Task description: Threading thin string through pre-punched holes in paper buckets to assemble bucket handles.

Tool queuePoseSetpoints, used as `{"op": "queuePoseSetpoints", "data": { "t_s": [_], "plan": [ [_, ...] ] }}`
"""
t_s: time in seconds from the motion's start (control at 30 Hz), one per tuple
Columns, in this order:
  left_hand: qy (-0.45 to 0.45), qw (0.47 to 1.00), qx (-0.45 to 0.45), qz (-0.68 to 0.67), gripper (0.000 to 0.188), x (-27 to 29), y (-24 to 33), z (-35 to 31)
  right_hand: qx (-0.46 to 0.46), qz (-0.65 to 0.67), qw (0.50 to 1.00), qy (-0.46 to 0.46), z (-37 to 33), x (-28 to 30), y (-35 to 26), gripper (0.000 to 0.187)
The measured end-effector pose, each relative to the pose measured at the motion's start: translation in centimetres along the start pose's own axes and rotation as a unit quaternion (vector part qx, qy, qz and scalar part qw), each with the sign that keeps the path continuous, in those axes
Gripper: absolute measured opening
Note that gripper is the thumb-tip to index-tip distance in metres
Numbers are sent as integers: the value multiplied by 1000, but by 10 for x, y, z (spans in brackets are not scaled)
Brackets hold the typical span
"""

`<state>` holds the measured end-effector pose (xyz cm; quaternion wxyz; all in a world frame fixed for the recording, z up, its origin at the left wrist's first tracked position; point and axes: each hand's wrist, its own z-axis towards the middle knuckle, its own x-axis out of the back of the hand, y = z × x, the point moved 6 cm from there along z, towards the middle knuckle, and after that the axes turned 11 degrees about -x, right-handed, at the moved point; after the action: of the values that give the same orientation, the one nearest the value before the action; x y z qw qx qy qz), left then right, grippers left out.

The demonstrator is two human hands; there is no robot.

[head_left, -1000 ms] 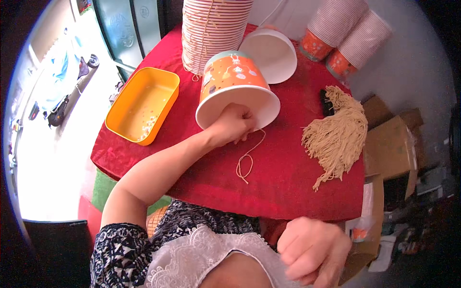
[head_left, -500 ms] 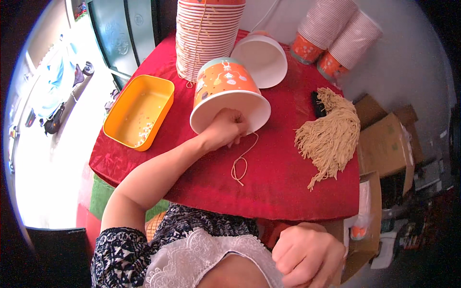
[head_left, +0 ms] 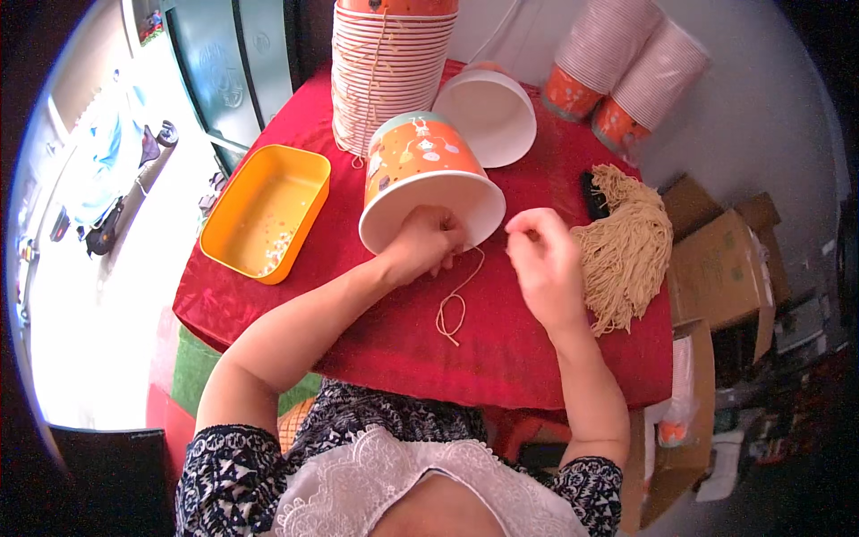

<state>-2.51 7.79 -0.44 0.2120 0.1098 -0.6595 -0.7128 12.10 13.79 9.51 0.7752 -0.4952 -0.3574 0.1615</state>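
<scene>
An orange paper bucket (head_left: 420, 150) with a white rim and printed figures lies tipped, its mouth toward me. My left hand (head_left: 429, 237) is at the lower part of that mouth, fingers curled. From its fingertips a thin beige string (head_left: 465, 285) trails onto the cloth and ends in a small loop. The fingers partly hide what they pinch. To the right of the bucket my right hand (head_left: 546, 259) is raised above the table, thumb and fingers drawn together. Whether anything small is between them cannot be made out.
A red cloth covers the table (head_left: 403, 362). On it are a yellow tray (head_left: 259, 210) with small bits, a tall stack of buckets (head_left: 391, 80), another white-lined bucket (head_left: 488, 116) and a bundle of beige strings (head_left: 626, 246). Wrapped bucket stacks (head_left: 608, 58) stand behind; cardboard boxes (head_left: 716, 277) sit right.
My right hand has come up from near my chest to above the table, right of the bucket. The left hand stays at the bucket's mouth with the string.
</scene>
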Motion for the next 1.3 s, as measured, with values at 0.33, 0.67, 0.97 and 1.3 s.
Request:
{"op": "queuePoseSetpoints", "data": {
  "t_s": [0.33, 0.67, 0.97, 1.3],
  "plan": [
    [-20, 999, -27, -28, 13, -1, 5, -2, 2, -108, 994, 31, 5, -52, 65, 20],
    [-22, 999, -17, -34, 15, 0, 2, 0, 65, -147, 985, 63, 2, -50, 67, 11],
    [-6, 999, -16, -40, 25, -3, -1, 1, 96, -184, 976, 68, 6, -54, 69, 12],
    [-25, 998, -39, 50, 21, 0, 6, -8, 53, -124, 988, 75, 7, -54, 74, 9]
  ]
}}
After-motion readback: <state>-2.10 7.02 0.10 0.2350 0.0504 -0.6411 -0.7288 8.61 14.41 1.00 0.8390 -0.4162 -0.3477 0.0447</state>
